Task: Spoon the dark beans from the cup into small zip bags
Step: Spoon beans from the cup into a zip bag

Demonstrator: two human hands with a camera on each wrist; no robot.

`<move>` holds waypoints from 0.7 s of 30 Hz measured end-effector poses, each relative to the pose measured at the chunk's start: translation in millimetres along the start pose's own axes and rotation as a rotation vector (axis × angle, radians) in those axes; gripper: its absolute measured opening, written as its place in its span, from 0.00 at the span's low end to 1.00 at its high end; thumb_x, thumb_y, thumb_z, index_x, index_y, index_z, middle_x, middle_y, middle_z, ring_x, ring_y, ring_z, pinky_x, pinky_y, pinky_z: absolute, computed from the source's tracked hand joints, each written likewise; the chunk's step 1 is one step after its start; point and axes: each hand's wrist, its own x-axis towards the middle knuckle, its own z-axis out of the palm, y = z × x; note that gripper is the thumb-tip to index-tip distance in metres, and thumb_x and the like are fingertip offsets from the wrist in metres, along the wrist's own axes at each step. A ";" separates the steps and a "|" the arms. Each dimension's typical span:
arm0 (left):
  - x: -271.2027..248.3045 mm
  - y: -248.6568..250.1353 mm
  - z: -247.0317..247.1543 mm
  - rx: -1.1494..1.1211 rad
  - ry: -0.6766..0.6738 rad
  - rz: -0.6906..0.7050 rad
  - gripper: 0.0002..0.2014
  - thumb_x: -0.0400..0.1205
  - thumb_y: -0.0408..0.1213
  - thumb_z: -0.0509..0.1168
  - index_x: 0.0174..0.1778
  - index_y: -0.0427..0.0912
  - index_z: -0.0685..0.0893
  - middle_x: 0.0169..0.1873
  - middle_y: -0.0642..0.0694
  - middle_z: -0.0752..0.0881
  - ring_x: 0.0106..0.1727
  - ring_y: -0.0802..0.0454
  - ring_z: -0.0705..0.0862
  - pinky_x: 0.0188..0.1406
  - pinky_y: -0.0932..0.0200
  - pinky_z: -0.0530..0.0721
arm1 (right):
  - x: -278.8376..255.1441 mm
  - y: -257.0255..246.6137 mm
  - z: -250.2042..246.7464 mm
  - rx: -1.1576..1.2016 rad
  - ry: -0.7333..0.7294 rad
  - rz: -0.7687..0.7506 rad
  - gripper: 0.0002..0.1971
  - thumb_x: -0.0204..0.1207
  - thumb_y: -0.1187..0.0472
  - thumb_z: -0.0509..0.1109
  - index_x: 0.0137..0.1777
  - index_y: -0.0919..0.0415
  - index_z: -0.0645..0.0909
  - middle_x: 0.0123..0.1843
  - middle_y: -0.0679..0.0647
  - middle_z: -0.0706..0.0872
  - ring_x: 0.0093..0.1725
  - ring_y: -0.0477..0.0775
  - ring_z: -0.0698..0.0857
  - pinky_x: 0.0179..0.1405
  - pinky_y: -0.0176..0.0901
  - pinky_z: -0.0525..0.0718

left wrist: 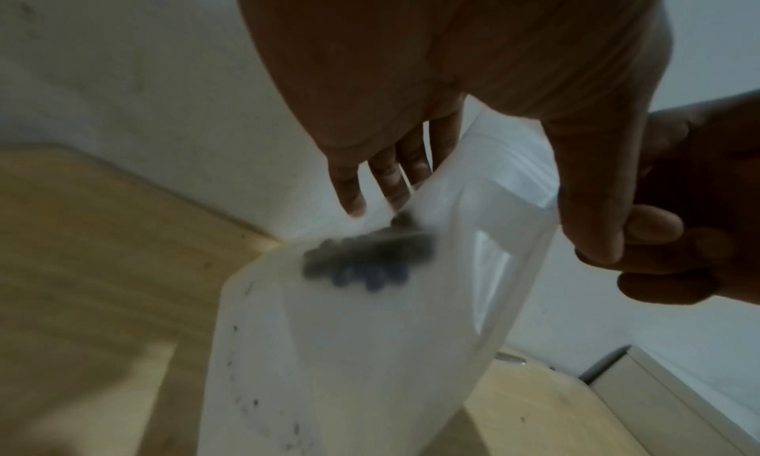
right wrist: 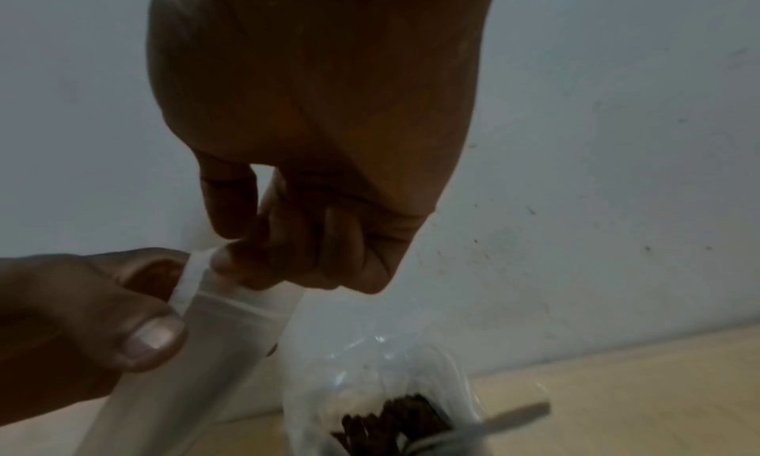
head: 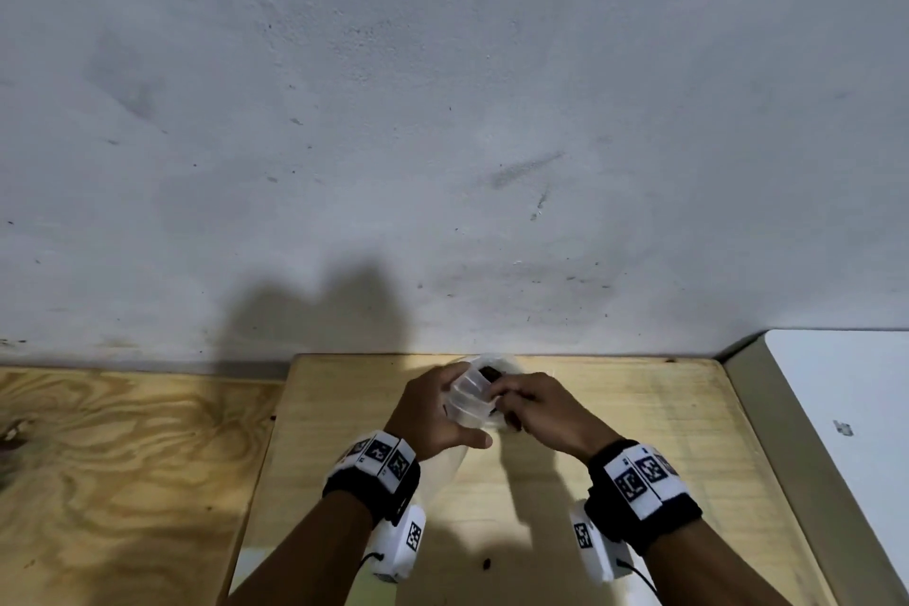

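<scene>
Both hands hold a small translucent zip bag [head: 467, 401] above the far edge of the wooden board [head: 639, 433]. My left hand [head: 450, 408] grips it, fingers [left wrist: 390, 177] behind the bag and thumb [left wrist: 592, 203] on its top strip. My right hand [head: 516, 401] pinches the same top edge [right wrist: 193, 277] between thumb and fingertips. Just beyond the hands stands a clear cup [head: 509, 362] of dark beans [right wrist: 390, 424], with a metal spoon [right wrist: 518, 414] resting in it. Dark beans [left wrist: 370, 261] show through the bag [left wrist: 370, 349]; whether they lie inside it or behind it I cannot tell.
The board butts against a stained white wall [head: 442, 138]. A plywood tabletop [head: 123, 458] lies to the left and a white surface [head: 846, 384] to the right. One stray dark bean [head: 487, 563] lies on the board near me.
</scene>
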 end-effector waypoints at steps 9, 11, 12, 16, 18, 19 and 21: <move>-6.2 36.7 -34.8 -0.272 -0.016 0.096 0.25 0.66 0.43 0.84 0.57 0.53 0.83 0.52 0.52 0.89 0.53 0.57 0.87 0.49 0.62 0.87 | -4.0 -31.1 -18.9 -0.083 0.165 -0.209 0.09 0.73 0.59 0.81 0.34 0.59 0.86 0.31 0.47 0.85 0.29 0.38 0.79 0.29 0.32 0.74; -2.7 34.9 -43.5 -0.367 0.118 0.051 0.13 0.75 0.40 0.77 0.54 0.46 0.87 0.48 0.47 0.91 0.50 0.51 0.89 0.52 0.54 0.88 | -5.3 -33.9 -20.9 -0.057 0.255 -0.269 0.08 0.73 0.58 0.81 0.36 0.58 0.87 0.33 0.46 0.85 0.30 0.38 0.78 0.29 0.31 0.71; -1.7 35.3 -47.8 -0.396 0.180 0.048 0.07 0.78 0.37 0.75 0.49 0.41 0.89 0.43 0.44 0.92 0.46 0.49 0.90 0.51 0.51 0.88 | -6.0 -35.1 -21.6 -0.030 0.276 -0.288 0.07 0.73 0.59 0.81 0.37 0.58 0.87 0.33 0.47 0.85 0.31 0.38 0.78 0.29 0.32 0.71; -3.0 44.8 -60.7 -0.514 0.245 0.066 0.05 0.80 0.29 0.71 0.38 0.35 0.88 0.33 0.39 0.91 0.35 0.43 0.89 0.45 0.46 0.89 | -12.1 -42.5 -23.7 0.043 0.339 -0.331 0.04 0.75 0.62 0.79 0.40 0.54 0.88 0.33 0.45 0.86 0.33 0.39 0.81 0.31 0.34 0.75; -4.5 49.2 -63.5 -0.546 0.258 0.099 0.06 0.80 0.28 0.71 0.38 0.32 0.87 0.31 0.42 0.90 0.33 0.49 0.89 0.38 0.58 0.87 | -12.7 -45.2 -21.6 0.086 0.381 -0.347 0.04 0.75 0.63 0.79 0.42 0.53 0.89 0.35 0.48 0.88 0.37 0.43 0.83 0.34 0.41 0.79; -4.6 50.6 -63.3 -0.562 0.270 0.110 0.06 0.80 0.29 0.71 0.38 0.30 0.87 0.30 0.43 0.90 0.31 0.53 0.88 0.35 0.63 0.84 | -12.8 -45.9 -19.6 0.109 0.411 -0.352 0.05 0.74 0.64 0.79 0.43 0.51 0.89 0.36 0.49 0.88 0.37 0.44 0.84 0.35 0.42 0.80; -4.9 51.3 -62.2 -0.590 0.286 0.124 0.08 0.80 0.30 0.72 0.40 0.26 0.87 0.30 0.43 0.89 0.30 0.56 0.86 0.33 0.68 0.81 | -13.1 -49.0 -15.5 0.166 0.465 -0.353 0.09 0.73 0.64 0.80 0.46 0.48 0.88 0.36 0.53 0.86 0.35 0.47 0.81 0.35 0.40 0.79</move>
